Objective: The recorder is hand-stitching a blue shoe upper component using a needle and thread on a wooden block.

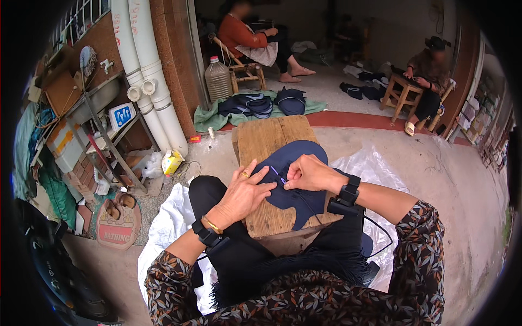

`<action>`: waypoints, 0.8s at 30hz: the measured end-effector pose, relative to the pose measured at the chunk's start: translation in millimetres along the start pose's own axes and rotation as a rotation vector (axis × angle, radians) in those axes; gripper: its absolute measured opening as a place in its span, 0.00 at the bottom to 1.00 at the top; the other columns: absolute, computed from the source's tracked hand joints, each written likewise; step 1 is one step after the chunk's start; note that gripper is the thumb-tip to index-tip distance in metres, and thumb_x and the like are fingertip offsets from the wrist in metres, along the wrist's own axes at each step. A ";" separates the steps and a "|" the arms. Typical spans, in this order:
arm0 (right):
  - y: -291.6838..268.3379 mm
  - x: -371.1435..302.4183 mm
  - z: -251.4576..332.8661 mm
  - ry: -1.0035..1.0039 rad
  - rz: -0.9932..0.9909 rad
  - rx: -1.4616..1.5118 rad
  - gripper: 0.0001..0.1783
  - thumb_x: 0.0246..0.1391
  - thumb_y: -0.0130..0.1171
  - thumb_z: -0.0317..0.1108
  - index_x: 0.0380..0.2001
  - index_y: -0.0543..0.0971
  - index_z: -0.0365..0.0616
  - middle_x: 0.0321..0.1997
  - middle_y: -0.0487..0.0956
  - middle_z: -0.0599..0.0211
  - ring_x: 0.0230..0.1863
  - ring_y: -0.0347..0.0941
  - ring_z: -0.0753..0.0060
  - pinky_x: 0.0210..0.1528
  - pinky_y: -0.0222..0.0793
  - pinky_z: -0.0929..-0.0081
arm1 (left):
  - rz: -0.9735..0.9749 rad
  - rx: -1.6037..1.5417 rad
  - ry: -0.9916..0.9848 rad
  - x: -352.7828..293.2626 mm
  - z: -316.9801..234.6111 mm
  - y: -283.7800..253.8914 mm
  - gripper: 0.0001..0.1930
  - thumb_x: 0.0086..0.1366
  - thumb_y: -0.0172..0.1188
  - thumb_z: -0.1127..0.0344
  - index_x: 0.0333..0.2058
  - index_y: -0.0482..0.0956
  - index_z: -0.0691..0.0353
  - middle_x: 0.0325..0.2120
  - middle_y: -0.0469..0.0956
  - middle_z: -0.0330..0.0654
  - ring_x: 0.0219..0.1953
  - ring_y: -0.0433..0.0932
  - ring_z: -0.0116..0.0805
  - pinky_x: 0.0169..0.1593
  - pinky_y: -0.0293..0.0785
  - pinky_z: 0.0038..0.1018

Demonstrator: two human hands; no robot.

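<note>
A dark navy fabric piece [293, 155] with a rounded upper end lies spread over a wooden bench [266, 221] in front of me. My left hand [244, 193] rests on the fabric's left side, fingers apart, pressing it to the wood. Thumb and fingertips of my right hand [311, 174] are pinched together at the middle of the fabric. Beside the pinch lies a thin purple strip [276, 173]; what the fingertips grip is too small to make out. A dark cord [310, 209] runs across the fabric below my right hand.
My knees straddle the bench; white plastic sheeting [375, 168] lies on both sides. Beyond, navy bags [290, 101] rest on a green cloth [204, 120]. Two seated people [244, 35] [429, 70] work farther back. White pipes [155, 81] and a cluttered rack [109, 127] stand left.
</note>
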State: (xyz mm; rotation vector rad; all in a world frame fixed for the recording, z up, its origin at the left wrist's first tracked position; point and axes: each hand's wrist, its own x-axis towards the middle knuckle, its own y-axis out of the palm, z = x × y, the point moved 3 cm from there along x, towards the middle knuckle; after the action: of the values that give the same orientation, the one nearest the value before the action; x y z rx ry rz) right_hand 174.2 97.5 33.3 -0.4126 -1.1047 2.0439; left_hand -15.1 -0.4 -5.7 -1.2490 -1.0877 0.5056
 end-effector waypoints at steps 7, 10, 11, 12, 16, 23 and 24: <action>6.4 39.4 -0.9 -0.050 -0.047 -0.086 0.10 0.52 0.69 0.33 0.31 0.84 0.35 0.30 0.85 0.51 0.35 0.84 0.55 0.38 0.76 0.63 | -0.065 -0.161 -0.253 -7.8 -37.1 21.9 0.27 0.71 0.57 0.55 0.63 0.71 0.63 0.68 0.61 0.63 0.72 0.55 0.66 0.71 0.48 0.54; 19.5 55.9 11.6 0.071 0.034 -0.229 0.13 0.42 0.75 0.35 0.30 0.85 0.40 0.37 0.85 0.51 0.44 0.83 0.48 0.44 0.79 0.59 | -0.087 -0.163 -0.246 -6.9 -33.5 28.9 0.29 0.69 0.61 0.52 0.63 0.72 0.62 0.69 0.59 0.63 0.73 0.51 0.64 0.72 0.45 0.55; 22.9 60.4 17.4 0.111 0.061 -0.271 0.14 0.43 0.75 0.35 0.31 0.85 0.38 0.38 0.86 0.51 0.45 0.84 0.50 0.44 0.80 0.60 | -0.085 -0.207 -0.234 -7.0 -30.7 30.3 0.29 0.69 0.62 0.53 0.63 0.72 0.62 0.70 0.58 0.62 0.74 0.50 0.63 0.72 0.45 0.55; 24.7 62.0 21.7 0.160 0.092 -0.312 0.16 0.43 0.75 0.35 0.33 0.85 0.36 0.39 0.86 0.51 0.46 0.84 0.51 0.44 0.80 0.61 | -0.082 -0.249 -0.228 -8.0 -27.5 30.7 0.29 0.68 0.63 0.53 0.62 0.73 0.62 0.70 0.57 0.62 0.74 0.49 0.61 0.72 0.44 0.56; 20.9 53.5 31.5 0.096 0.139 -0.371 0.09 0.45 0.65 0.31 0.25 0.83 0.34 0.28 0.84 0.48 0.36 0.84 0.49 0.35 0.78 0.59 | -0.027 -0.260 -0.167 -9.9 -23.9 28.8 0.25 0.68 0.63 0.54 0.62 0.75 0.53 0.72 0.55 0.57 0.76 0.45 0.57 0.73 0.42 0.55; 21.8 46.7 30.2 0.020 0.304 -0.521 0.15 0.44 0.64 0.31 0.35 0.85 0.33 0.40 0.85 0.46 0.47 0.83 0.48 0.43 0.78 0.56 | 0.052 -0.196 -0.080 -6.9 -26.6 19.6 0.21 0.72 0.56 0.58 0.62 0.76 0.42 0.73 0.52 0.58 0.75 0.46 0.63 0.71 0.42 0.61; 22.7 48.4 30.6 0.014 0.269 -0.501 0.15 0.44 0.63 0.32 0.35 0.85 0.33 0.40 0.85 0.45 0.47 0.82 0.47 0.43 0.78 0.56 | 0.044 -0.210 -0.081 -8.0 -29.8 18.7 0.21 0.72 0.56 0.58 0.62 0.76 0.42 0.73 0.52 0.58 0.75 0.46 0.63 0.71 0.42 0.61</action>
State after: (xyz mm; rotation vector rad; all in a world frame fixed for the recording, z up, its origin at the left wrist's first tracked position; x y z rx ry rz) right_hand 113.6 108.8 35.7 -0.8630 -1.6282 1.9642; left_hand 11.5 -16.3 -24.2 -1.4485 -1.2076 0.4880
